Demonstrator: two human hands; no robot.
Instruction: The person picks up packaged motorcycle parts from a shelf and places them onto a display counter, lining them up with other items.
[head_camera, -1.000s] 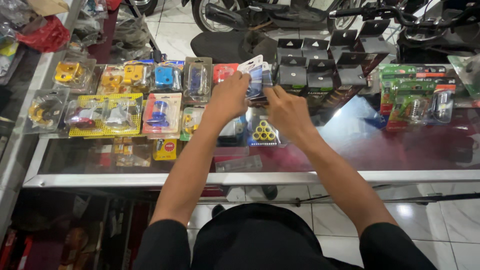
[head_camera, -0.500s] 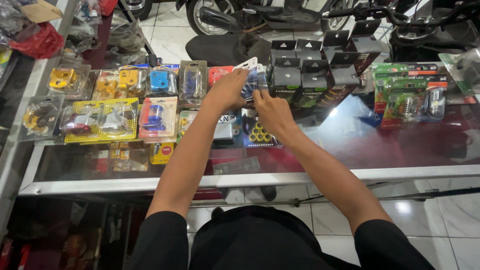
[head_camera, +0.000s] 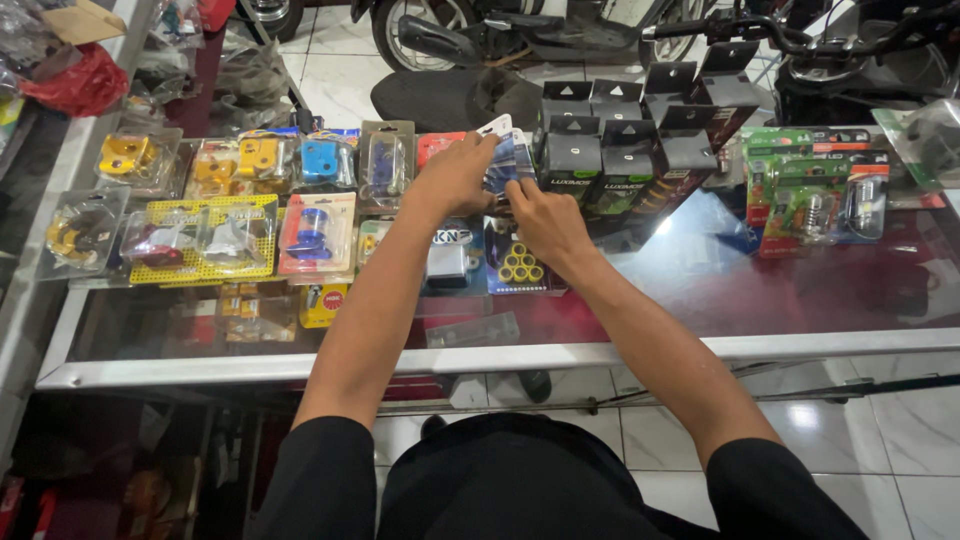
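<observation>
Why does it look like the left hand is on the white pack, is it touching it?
Touching. The head view shows the left hand with its fingers wrapped over the edge of the white pack, no gap between them.

At ten o'clock on the glass-topped counter with a pale metal rim (head_camera: 560, 356) lie clear blister packs holding yellow-gold metal parts (head_camera: 128, 156), and below them a yellow mesh-patterned card pack (head_camera: 205, 238) carries red and silver pieces. Toward twelve o'clock a pink-backed card with a blue cylindrical part (head_camera: 316, 233) sits under a clear pack with a bright blue block (head_camera: 323, 160), while the blue-and-white card pack (head_camera: 507, 155) is gripped between the left hand (head_camera: 455, 175) and the right hand (head_camera: 537, 222), above a dark card of yellow rings (head_camera: 513, 267). At one o'clock stand matt black folded cardboard boxes (head_camera: 640, 135), and at two o'clock green-and-red bulb packs (head_camera: 820, 185) lie over the dark red reflecting glass.
</observation>
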